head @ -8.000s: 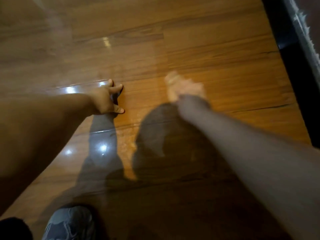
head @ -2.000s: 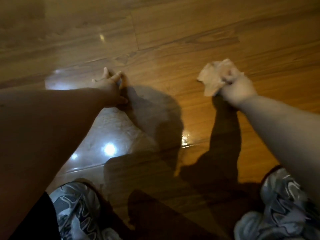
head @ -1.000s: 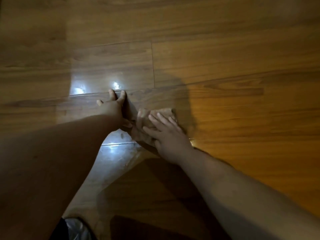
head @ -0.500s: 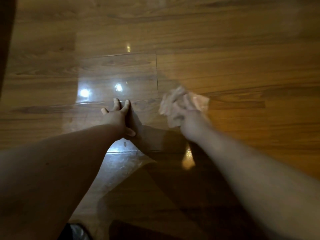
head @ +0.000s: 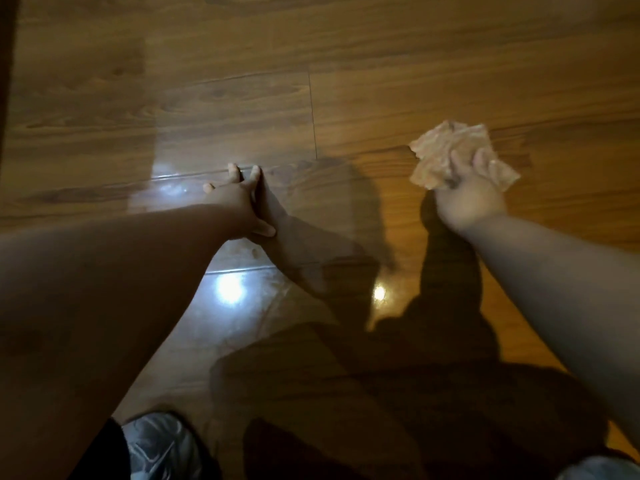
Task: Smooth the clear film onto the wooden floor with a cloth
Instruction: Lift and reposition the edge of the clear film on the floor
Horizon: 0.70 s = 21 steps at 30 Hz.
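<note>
Wooden floor, brown planks, fills the view. Clear film lies on its left-centre part as a glossy sheet with light glare spots; its right edge runs near the plank joint at centre, and wrinkles show nearer the person. Grey shoe at the bottom edge, left of centre; second shoe barely in at the bottom right corner.

Left hand is flat on the film near its middle, fingers straight and spread, thumb out to the side, pressing down. Right hand is off to the right, past the film's edge and over bare floor, fingers curled round a crumpled pale cloth that sticks out ahead of the knuckles. Can't tell if the cloth touches the floor.
</note>
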Available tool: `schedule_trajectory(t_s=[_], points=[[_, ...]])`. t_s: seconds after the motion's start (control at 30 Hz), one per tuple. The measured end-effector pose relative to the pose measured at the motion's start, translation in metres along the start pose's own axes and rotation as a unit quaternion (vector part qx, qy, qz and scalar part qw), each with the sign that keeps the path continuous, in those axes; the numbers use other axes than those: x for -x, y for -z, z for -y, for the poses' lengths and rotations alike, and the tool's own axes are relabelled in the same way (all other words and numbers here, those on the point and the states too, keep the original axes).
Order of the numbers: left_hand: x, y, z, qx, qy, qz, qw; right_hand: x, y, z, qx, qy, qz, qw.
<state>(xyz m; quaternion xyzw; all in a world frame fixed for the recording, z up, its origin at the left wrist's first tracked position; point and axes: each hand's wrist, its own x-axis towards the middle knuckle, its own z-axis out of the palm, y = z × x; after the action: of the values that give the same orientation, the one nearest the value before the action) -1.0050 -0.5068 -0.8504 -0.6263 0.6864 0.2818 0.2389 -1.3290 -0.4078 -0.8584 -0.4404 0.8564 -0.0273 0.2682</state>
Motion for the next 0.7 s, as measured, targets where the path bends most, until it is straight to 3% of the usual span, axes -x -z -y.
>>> schedule_trajectory(t_s=[0.1, 0.23, 0.3, 0.37, 0.4, 0.47, 0.53, 0.57, 0.63, 0.7], points=[[-0.001, -0.003, 0.002, 0.010, -0.006, -0.015, 1.000, 0.036, -0.031, 0.032, 0.018, 0.133, 0.037, 0.990], [0.015, -0.013, 0.013, -0.017, -0.051, -0.064, 0.997, 0.117, -0.074, 0.067, 0.057, 0.352, 0.151, 0.922], [0.033, -0.021, 0.019, -0.011, -0.091, -0.111, 0.990, 0.152, -0.088, 0.068, 0.113, 0.445, 0.201, 0.865], [0.055, -0.036, 0.020, 0.035, -0.104, -0.169, 0.980, 0.175, -0.093, 0.059, 0.084, 0.477, 0.217, 0.847], [0.066, -0.046, 0.018, 0.050, -0.103, -0.189, 0.975, 0.181, -0.089, 0.053, 0.027, 0.449, 0.197, 0.871], [0.092, -0.073, 0.007, 0.036, -0.118, -0.201, 0.972, 0.178, -0.074, 0.033, -0.082, 0.314, 0.082, 0.942], [0.119, -0.109, -0.010, 0.019, -0.176, -0.187, 0.966, 0.165, -0.061, 0.003, -0.048, 0.171, -0.033, 0.984], [0.127, -0.126, -0.024, 0.008, -0.212, -0.166, 0.963, 0.155, -0.051, -0.013, -0.011, 0.121, -0.051, 0.991], [0.145, -0.164, -0.044, -0.053, -0.280, -0.093, 0.954, 0.150, -0.045, -0.040, 0.056, 0.055, -0.002, 0.997], [0.152, -0.184, -0.041, -0.090, -0.317, -0.083, 0.940, 0.159, -0.050, -0.047, 0.110, 0.046, 0.060, 0.991]])
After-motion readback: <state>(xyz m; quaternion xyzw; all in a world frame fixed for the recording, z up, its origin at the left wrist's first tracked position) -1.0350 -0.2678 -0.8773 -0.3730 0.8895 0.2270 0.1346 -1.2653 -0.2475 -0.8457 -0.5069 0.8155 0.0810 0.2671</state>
